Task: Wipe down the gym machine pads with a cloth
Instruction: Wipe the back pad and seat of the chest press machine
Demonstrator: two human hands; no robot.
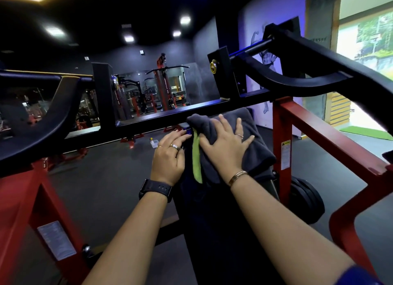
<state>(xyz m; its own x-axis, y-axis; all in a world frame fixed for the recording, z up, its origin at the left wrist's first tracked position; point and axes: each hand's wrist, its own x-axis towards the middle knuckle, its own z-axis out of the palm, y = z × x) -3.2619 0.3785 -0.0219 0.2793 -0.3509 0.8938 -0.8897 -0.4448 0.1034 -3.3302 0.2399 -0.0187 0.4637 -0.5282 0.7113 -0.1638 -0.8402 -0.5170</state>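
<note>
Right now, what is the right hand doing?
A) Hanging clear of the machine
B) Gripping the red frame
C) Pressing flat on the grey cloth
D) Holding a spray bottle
C: the right hand lies with its fingers spread flat on the grey cloth, which sits on top of the black pad.

Left hand (170,157) reaches forward palm down, fingers loosely extended; right hand (225,150) beside it lies flat, fingers spread wide.
</note>
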